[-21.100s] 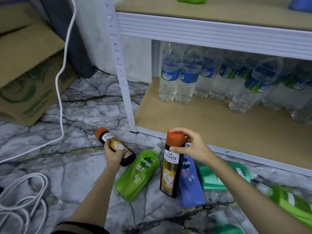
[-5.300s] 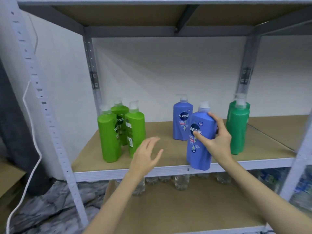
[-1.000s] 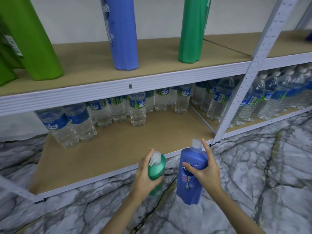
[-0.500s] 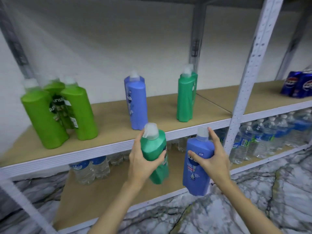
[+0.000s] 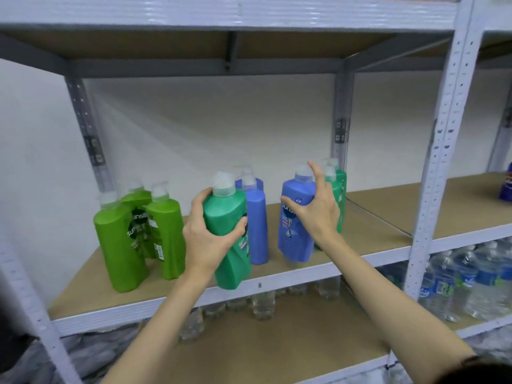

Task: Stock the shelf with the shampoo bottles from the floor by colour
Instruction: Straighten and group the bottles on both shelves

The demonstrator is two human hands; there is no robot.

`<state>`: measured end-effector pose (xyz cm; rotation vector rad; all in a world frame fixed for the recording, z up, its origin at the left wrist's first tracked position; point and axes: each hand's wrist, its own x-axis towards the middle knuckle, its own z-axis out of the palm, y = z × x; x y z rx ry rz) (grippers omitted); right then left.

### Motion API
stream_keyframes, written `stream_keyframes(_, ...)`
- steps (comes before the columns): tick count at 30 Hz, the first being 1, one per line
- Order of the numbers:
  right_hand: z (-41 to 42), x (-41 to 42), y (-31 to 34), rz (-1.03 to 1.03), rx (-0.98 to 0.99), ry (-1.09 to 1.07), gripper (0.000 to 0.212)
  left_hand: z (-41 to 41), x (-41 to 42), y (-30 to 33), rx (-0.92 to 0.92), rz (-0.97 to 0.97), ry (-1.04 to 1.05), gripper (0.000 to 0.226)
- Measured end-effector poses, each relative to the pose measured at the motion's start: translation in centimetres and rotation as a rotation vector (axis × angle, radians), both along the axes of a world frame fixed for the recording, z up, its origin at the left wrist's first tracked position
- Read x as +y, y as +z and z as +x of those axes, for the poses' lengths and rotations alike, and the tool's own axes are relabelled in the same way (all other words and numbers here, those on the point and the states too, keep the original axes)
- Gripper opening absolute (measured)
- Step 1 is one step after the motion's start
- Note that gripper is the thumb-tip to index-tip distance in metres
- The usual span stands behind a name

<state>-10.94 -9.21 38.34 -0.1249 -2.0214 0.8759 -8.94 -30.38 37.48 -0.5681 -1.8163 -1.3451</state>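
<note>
My left hand (image 5: 206, 242) grips a teal-green shampoo bottle (image 5: 227, 217) by its upper body, held upright just above the front edge of the middle shelf (image 5: 368, 231). My right hand (image 5: 318, 212) holds a blue shampoo bottle (image 5: 295, 223) over the shelf board, tilted slightly. Behind the teal bottle stand the blue bottles (image 5: 256, 217) of the shelf's middle group. Three lime-green bottles (image 5: 138, 231) stand at the left. Teal-green bottles (image 5: 339, 195) stand at the right, partly hidden by my right hand.
A white upright post (image 5: 440, 162) divides this bay from the one to the right, where a dark blue pack (image 5: 505, 187) sits. Water bottles (image 5: 465, 275) fill the bottom shelf. The shelf above (image 5: 221, 12) hangs low over the bottles.
Both hands have risen from below the shelf edge to shelf height with their bottles. The blue bottle is now over the board next to the teal group; my view has tilted upward.
</note>
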Motion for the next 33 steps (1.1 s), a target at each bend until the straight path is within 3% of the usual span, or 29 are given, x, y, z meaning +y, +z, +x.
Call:
stream_keyframes(16,-7.6,-0.5,-2.4,0.122,-0.190,-0.037,0.094,-3.6,0.3,-1.1,-0.160,0.121,-0.130,0.063)
stream_keyframes(21,-6.6,0.8,-2.2,0.037,-0.234,0.155,0.100,-3.7,1.1,-1.1,-0.196,0.153,-0.204,0.062)
stream_keyframes(25,-1.5,1.1,-4.8,-0.075,-0.037,0.300,0.087,-3.2,2.4,-0.9,-0.230,0.117,-0.265,0.063)
stream_keyframes(28,3.3,1.1,-8.0,-0.188,-0.190,0.644,0.098,-2.8,4.2,-0.9,-0.260,0.064,-0.323,0.064)
stream_keyframes(30,4.8,1.4,-9.5,-0.173,-0.276,0.735,0.107,-2.5,5.9,-0.9,-0.290,0.038,-0.389,0.064)
stream_keyframes(33,5.7,2.5,-10.5,-0.264,-0.230,0.800,0.113,-1.7,8.7,-1.0,-0.308,0.052,-0.476,0.059)
